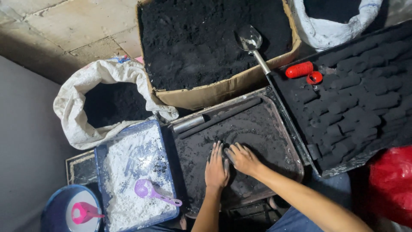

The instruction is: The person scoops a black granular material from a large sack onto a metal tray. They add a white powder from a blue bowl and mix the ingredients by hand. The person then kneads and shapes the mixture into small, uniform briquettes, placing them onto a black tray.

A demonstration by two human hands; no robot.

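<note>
I press both hands, left hand and right hand, fingers together and flat, onto black powder in the dark rectangular metal tray; a grey metal rod lies at 11 o'clock.

Worn beige tiled floor under dim light, grey wall at left

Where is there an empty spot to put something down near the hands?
The far part of the dark metal tray is bare, between the left hand, right hand and the metal rod. The stone floor beyond the white sack is open too. The block tray and powder tray are crowded.
</note>
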